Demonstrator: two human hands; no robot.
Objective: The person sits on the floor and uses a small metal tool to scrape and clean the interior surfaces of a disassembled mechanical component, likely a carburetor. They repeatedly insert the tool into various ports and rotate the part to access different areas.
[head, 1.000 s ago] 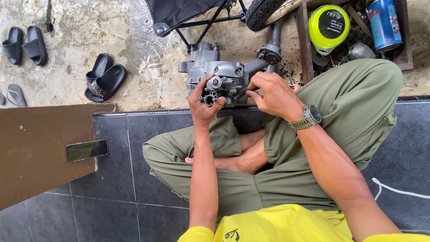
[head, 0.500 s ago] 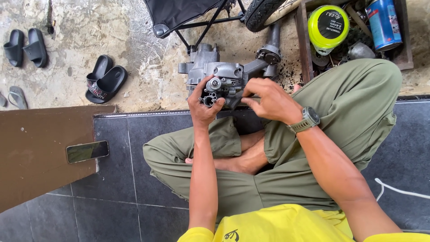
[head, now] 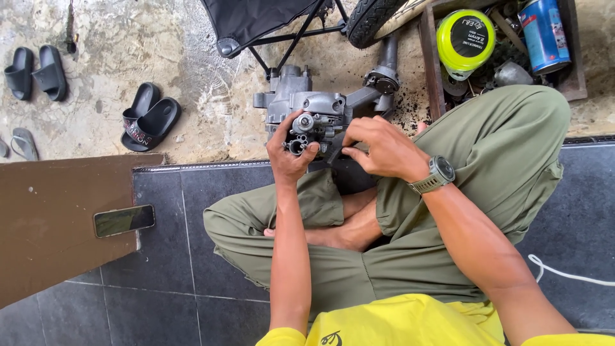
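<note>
Head view: two hands, left hand [head: 289,157], right hand [head: 383,150], grip one carburetor [head: 311,128].

You have one view only, from the camera on your head. It looks steeply down over your crossed legs to the dark floor tiles [head: 160,192] and the concrete ground [head: 192,57] beyond, at arm's length. No second view overlaps it.

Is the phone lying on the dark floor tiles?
No, the phone lies flat on the brown board, beside the tiles.
</note>
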